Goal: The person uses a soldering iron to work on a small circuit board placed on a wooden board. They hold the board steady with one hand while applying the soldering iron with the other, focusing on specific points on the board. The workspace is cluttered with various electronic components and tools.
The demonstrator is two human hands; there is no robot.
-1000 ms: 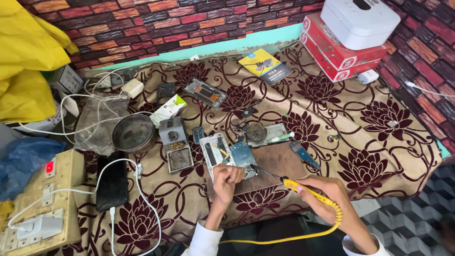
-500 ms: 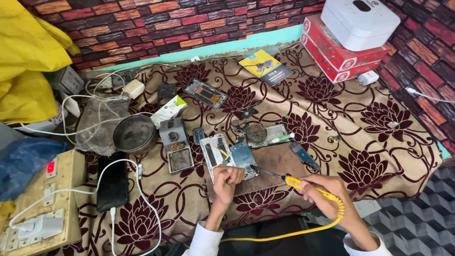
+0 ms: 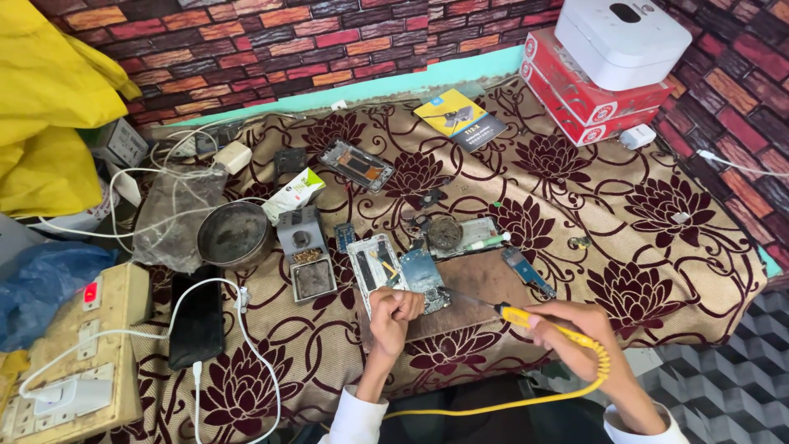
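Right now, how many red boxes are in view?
2, stacked at the top right by the brick wall: upper red box and lower red box, both under the white device. More could be hidden behind.

I see the opened phone [image 3: 376,271] on the counter [image 3: 657,247] with the circuit board [image 3: 425,278] just right of it, and the bowl [image 3: 233,234] well to the left. The stacked boxes [image 3: 588,99] sit behind at the far right; the power strip [image 3: 74,362] lies at the near left.
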